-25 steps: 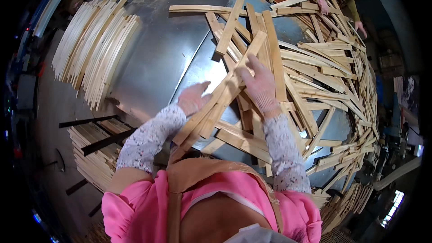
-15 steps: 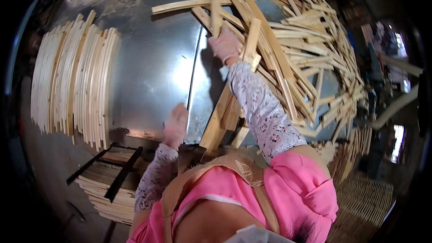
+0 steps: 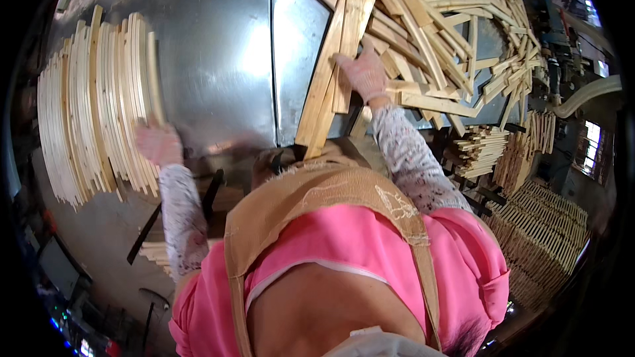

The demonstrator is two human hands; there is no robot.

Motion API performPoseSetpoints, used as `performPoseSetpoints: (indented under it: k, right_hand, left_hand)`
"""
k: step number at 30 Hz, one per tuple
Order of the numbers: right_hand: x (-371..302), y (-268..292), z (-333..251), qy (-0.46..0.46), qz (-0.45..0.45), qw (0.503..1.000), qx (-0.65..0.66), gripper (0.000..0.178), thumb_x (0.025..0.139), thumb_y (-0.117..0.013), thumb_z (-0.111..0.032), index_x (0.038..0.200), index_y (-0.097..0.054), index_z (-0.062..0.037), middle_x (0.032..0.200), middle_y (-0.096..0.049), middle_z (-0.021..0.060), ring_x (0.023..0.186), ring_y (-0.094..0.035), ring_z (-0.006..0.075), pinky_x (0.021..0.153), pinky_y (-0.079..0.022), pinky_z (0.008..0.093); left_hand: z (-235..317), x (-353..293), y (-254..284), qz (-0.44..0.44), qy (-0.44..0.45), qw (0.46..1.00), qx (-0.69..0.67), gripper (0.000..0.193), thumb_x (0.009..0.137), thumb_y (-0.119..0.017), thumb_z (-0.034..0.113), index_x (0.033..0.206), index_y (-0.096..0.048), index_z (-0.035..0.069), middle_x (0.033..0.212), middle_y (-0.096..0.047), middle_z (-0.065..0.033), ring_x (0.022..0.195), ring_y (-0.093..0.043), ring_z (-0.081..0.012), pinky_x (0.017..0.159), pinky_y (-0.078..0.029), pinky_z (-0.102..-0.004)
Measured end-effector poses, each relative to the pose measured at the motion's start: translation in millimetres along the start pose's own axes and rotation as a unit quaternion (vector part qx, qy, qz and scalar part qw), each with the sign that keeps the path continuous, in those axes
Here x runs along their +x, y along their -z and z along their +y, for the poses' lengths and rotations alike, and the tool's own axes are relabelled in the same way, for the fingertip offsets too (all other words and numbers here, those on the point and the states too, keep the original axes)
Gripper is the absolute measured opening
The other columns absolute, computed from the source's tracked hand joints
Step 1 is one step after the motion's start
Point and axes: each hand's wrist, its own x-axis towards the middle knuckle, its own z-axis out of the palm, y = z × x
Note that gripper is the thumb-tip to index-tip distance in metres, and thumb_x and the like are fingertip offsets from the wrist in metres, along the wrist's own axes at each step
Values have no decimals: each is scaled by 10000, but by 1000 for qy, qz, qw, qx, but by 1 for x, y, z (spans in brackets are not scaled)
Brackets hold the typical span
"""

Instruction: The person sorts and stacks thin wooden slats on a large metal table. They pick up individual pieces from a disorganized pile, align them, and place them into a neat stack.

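Left hand point(image 3: 159, 143) grips a wood strip point(image 3: 153, 73) at the row's point(image 3: 92, 106) right edge; step judged to be lining up. Right hand point(image 3: 364, 78), at the pile point(image 3: 355, 3) right of the row: closure undetermined. Next move appears to require squaring the strip.

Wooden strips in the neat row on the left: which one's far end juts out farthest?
The tan strip near the middle of the row; its far end reaches beyond all the others.
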Motion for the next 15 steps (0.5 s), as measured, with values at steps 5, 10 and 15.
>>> performPoseSetpoints:
  k: [5, 10, 15]
  right_hand:
    - [22, 20, -14, -57, -105, 991, -65, 804, 863, -801, -470, 1443, -572, 38, 1291, -750, 268, 1184, -738, 410, 1026, -583, 459]
    - [-42, -13, -24, 103, -191, 966, 138, 599, 991, -701, -454, 1362, -644, 13, 1140, -764, 248, 1088, -745, 396, 982, -596, 469]
    - [-22, -15, 13, 147, -17, 972, 185, 394, 1010, -698, -342, 1228, -701, -14, 1032, -749, 203, 956, -720, 366, 893, -581, 459]
  left_hand:
    - [-1, 12, 22, 119, -16, 992, -22, 715, 1092, -541, 428, 1674, -382, 46, 1652, -500, -192, 1447, -554, -337, 1203, -471, -520]
    - [197, -40, 13, -43, -226, 879, -418, 691, 1084, -618, 459, 1557, -511, -34, 1468, -648, -211, 1340, -629, -339, 1136, -527, -466]
    - [224, -42, 38, -210, -61, 786, -578, 931, 897, -737, 712, 1420, -618, -48, 1371, -706, -235, 1234, -682, -385, 1067, -510, -486]
